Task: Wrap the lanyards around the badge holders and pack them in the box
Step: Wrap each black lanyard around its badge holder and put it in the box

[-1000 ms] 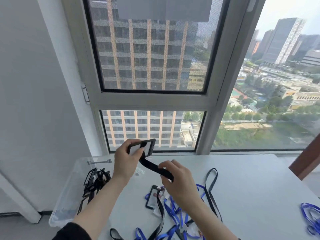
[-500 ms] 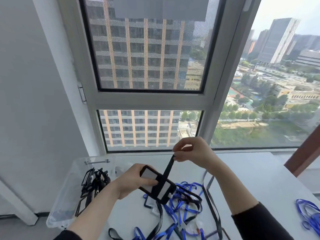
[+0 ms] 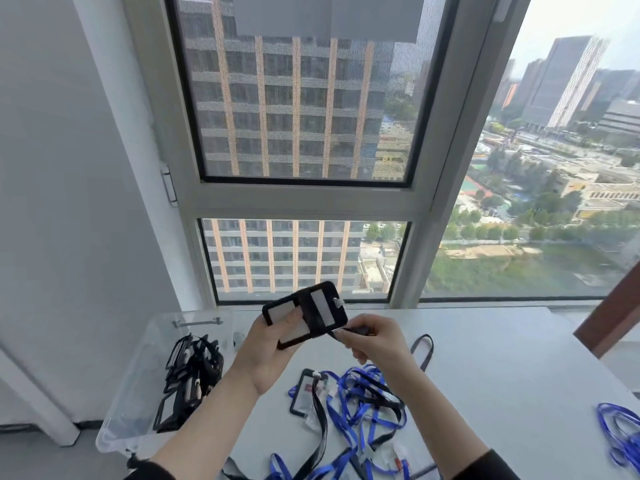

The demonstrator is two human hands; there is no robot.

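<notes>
Tall windows back a pale, smooth table [image 3: 502, 358]. In the head view, the left hand [image 3: 263, 355] grips a flat black badge holder [image 3: 306, 311] above the table, its long axis slanting up to the right. Just beside its lower right edge, the right hand [image 3: 377, 341] pinches the black woven lanyard [image 3: 351, 330]. A clear plastic box [image 3: 138, 386] lies to the left, nearer the left hand.

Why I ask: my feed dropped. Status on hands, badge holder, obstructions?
Left hand grips black badge holder, black lanyard wound across it. Right hand pinches the lanyard's end. Nothing between hands and clear box.
</notes>
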